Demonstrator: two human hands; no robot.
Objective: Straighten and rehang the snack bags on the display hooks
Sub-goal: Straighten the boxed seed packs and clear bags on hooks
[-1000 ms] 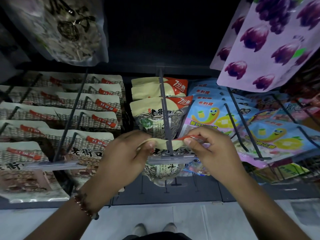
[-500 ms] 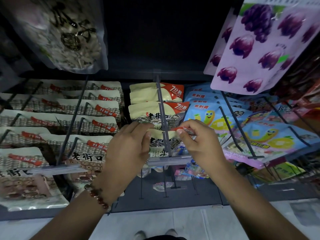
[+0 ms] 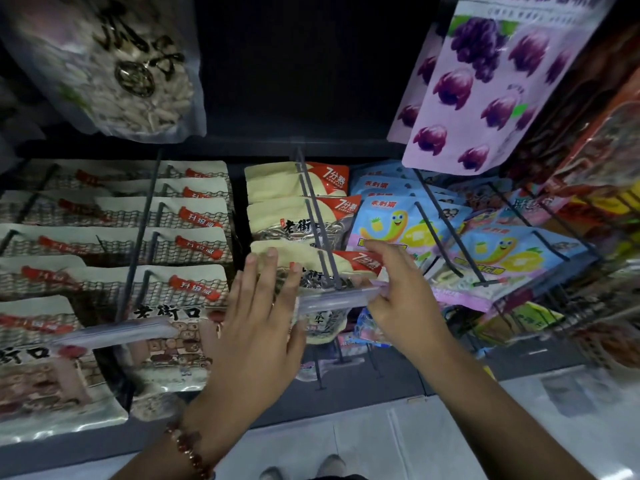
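A cream snack bag [image 3: 306, 259] with a red corner hangs at the front of the middle display hook [image 3: 313, 209], just behind the hook's clear price-label strip [image 3: 332, 301]. Two more cream bags hang behind it on the same hook. My left hand [image 3: 256, 327] lies with straight fingers on the bag's left top edge. My right hand [image 3: 405, 299] pinches the bag's red right corner between forefinger and thumb. The lower part of the bag hangs below the strip, partly hidden by my hands.
Rows of net-patterned bags [image 3: 187, 289] fill the hooks on the left, with another label strip [image 3: 114, 336] in front. Blue pineapple bags [image 3: 391, 220] hang close on the right. A purple grape bag [image 3: 485, 91] and a seed bag [image 3: 131, 74] hang overhead. Pale floor [image 3: 381, 438] lies below.
The bag has slid back along the hook past the label strip. My left hand went from pinching its top to lying flat on it. My right hand kept its pinch.
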